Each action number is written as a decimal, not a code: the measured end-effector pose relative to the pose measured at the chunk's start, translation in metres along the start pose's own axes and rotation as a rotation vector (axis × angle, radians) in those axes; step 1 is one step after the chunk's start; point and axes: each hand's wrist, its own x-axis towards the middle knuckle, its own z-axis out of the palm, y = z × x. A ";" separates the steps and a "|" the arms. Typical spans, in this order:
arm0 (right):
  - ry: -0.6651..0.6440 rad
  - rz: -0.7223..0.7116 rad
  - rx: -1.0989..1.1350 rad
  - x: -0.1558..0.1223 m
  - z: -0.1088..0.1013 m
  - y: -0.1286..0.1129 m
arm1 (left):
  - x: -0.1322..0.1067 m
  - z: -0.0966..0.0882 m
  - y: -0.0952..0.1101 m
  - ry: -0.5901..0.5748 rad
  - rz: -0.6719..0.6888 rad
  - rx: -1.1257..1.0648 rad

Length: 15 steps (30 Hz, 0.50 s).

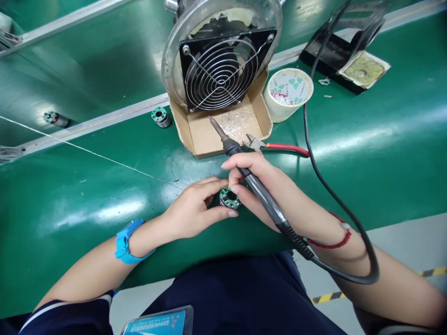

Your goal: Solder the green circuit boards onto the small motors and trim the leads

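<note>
My left hand (195,207) is closed around a small motor with a round green circuit board (226,201) on top, near the table's front edge. In my right hand (254,181) lies a soldering iron (260,188), its tip pointing up and away over the cardboard tray. The right thumb and fingertips also meet at the board's rim, and whether they pinch something small there is hidden. A thin solder wire (104,156) runs from the left edge of the view to behind my left hand.
A fan with a wire guard (220,81) stands behind a cardboard tray (202,135) holding clipped leads. Red-handled cutters (258,143) lean at the tray. Nearby are a white tub (279,111), an iron stand with sponge (363,70) and another motor (161,117). The iron's cable (309,130) loops right.
</note>
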 end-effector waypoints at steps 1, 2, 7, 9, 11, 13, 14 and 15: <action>0.032 -0.010 0.004 -0.001 0.003 0.002 | 0.001 0.000 -0.001 -0.003 -0.011 0.017; 0.078 -0.009 0.010 -0.003 0.006 0.005 | 0.003 0.000 -0.002 0.002 -0.024 0.039; 0.249 0.069 -0.210 -0.011 0.024 0.014 | 0.009 0.002 -0.005 0.090 -0.115 0.170; 0.206 0.063 -0.366 -0.011 0.029 0.017 | 0.010 0.004 -0.009 0.105 -0.171 0.182; 0.152 0.055 -0.500 -0.009 0.032 0.020 | 0.009 0.005 -0.014 0.144 -0.233 0.095; 0.122 0.034 -0.555 -0.007 0.031 0.020 | 0.007 0.004 -0.017 0.197 -0.258 -0.104; 0.121 0.016 -0.547 -0.006 0.031 0.019 | 0.005 0.003 -0.018 0.211 -0.255 -0.216; 0.130 -0.007 -0.517 -0.005 0.031 0.018 | 0.004 0.002 -0.017 0.210 -0.245 -0.317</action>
